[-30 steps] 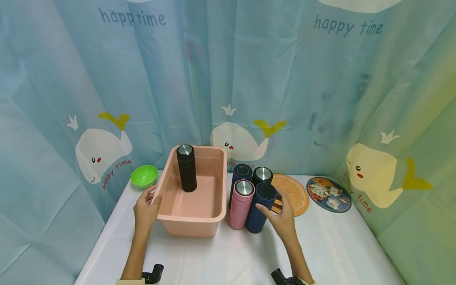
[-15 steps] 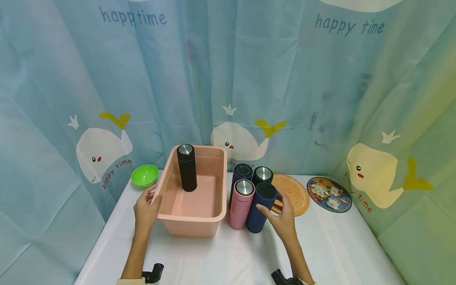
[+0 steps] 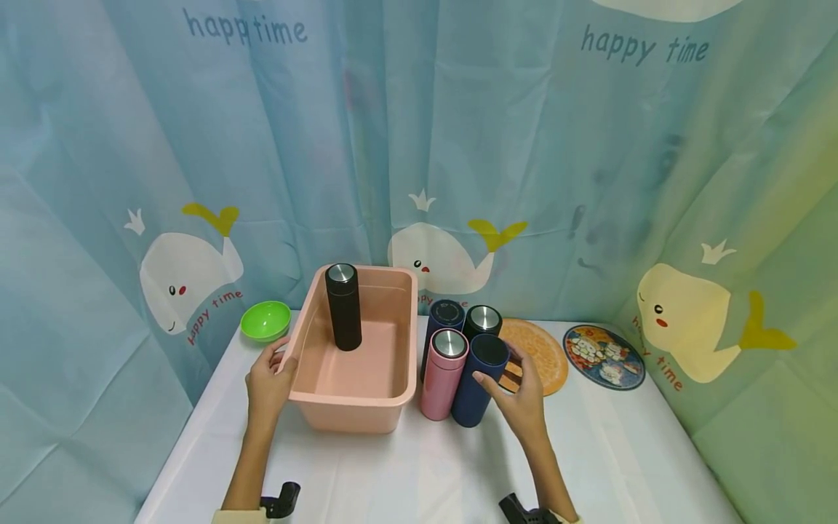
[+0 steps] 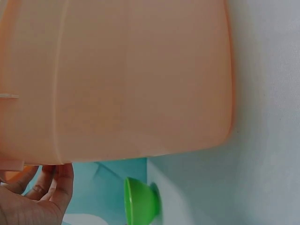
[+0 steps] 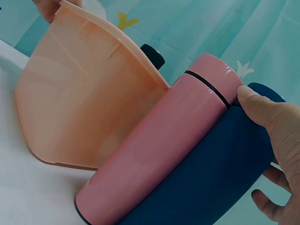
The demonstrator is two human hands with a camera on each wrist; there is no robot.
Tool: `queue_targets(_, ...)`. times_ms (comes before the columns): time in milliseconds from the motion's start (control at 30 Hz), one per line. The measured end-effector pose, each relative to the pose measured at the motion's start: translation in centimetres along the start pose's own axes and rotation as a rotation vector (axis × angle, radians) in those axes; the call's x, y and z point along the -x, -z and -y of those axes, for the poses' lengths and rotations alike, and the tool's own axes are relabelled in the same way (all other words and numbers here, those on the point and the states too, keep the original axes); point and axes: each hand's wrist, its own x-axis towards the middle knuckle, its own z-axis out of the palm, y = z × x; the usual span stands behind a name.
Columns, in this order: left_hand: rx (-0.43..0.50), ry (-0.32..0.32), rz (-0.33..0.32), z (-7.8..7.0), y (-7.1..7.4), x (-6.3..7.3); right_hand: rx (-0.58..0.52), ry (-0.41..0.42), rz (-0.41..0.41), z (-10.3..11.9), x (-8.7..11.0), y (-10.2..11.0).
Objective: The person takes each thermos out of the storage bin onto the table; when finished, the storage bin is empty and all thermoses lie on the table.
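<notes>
In the head view a peach plastic tub (image 3: 347, 418) stands on the table, and one black thermos (image 3: 343, 313) stands upright inside it. My left hand (image 3: 267, 382) grips the tub's left rim; in the left wrist view its curled fingers (image 4: 63, 190) are at the rim. Right of the tub, several thermoses stand close together. My right hand (image 3: 520, 400) holds the front navy thermos (image 3: 473, 397) near its top, thumb on the near side, with some fingers hidden behind. The pink thermos (image 5: 154, 145) stands against it. Behind are another navy thermos (image 3: 447, 314) and a dark silver-topped thermos (image 3: 483, 320).
A green bowl (image 3: 265, 322) sits left of the tub. An orange-brown round mat (image 3: 543, 356) lies behind my right hand, with a patterned round mat (image 3: 604, 356) farther right. The curtain (image 3: 419, 145) hangs behind the white table (image 3: 406, 480).
</notes>
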Motion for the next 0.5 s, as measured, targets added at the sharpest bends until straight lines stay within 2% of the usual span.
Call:
queue_targets(267,-0.005,0.004,0.006,-0.2,0.1,-0.1,0.012,0.025,-0.035,1.0,-0.3,0.2)
queue_targets(500,0.009,0.010,0.017,0.0,0.1,-0.1,-0.031,0.118,-0.048,1.7,-1.1,0.6)
